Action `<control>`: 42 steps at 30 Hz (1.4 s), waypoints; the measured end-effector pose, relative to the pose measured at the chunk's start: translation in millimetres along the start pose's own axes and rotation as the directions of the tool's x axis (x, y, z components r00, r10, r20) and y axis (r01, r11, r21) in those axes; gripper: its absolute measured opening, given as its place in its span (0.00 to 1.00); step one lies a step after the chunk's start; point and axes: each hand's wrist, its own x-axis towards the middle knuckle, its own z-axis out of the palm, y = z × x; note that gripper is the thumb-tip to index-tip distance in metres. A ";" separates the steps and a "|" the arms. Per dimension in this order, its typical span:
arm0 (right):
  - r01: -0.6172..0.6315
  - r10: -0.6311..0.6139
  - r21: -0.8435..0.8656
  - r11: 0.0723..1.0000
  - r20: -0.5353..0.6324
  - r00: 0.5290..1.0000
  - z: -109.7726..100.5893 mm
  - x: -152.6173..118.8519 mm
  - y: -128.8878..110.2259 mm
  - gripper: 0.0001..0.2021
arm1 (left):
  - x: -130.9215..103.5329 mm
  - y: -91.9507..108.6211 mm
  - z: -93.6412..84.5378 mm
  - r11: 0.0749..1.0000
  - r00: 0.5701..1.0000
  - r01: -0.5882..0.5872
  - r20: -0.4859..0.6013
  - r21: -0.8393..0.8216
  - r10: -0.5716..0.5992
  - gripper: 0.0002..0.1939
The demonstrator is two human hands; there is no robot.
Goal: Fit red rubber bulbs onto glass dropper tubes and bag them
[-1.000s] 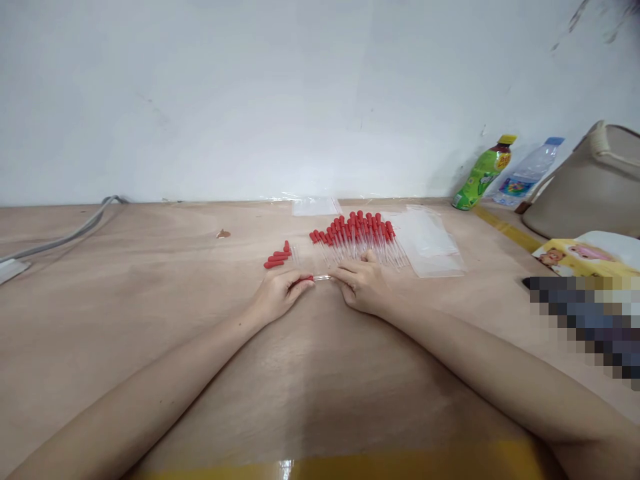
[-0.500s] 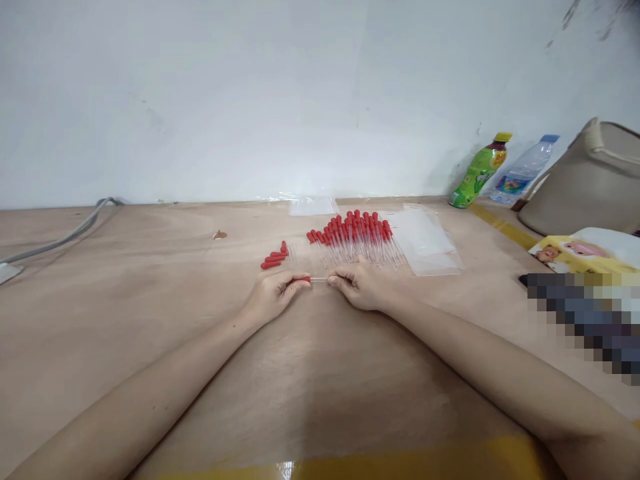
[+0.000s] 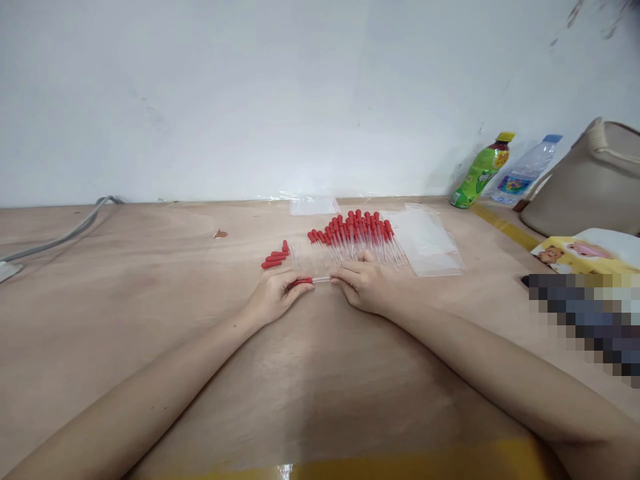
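Observation:
Between my two hands a clear thin dropper tube (image 3: 322, 280) runs level, its left end in a red rubber bulb (image 3: 303, 282). My left hand (image 3: 278, 293) pinches the bulb between thumb and fingers. My right hand (image 3: 362, 283) is closed on the tube's other end, which its fingers hide. Just beyond my left hand lie several loose red bulbs (image 3: 275, 257) and a few bare clear tubes (image 3: 294, 256). Behind my right hand spreads a pile of droppers (image 3: 353, 230) with red bulbs on clear tubes.
Clear plastic bags (image 3: 430, 243) lie right of the pile, another bag (image 3: 314, 206) by the wall. A green bottle (image 3: 483, 172), a water bottle (image 3: 527, 170) and a grey-beige bin (image 3: 580, 187) stand at the right. A grey cable (image 3: 75, 233) runs along the left.
Both hands stay on the dropper at nearly the same spot. The right hand's fingers have shifted slightly, and a little more of the red bulb shows at my left fingertips.

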 end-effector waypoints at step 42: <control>-0.707 0.717 -0.127 0.696 0.086 0.691 6.4 67.9 19.6 0.13 | -7.3 -31.3 -14.2 0.933 0.967 0.206 -0.210 0.296 -0.147 0.10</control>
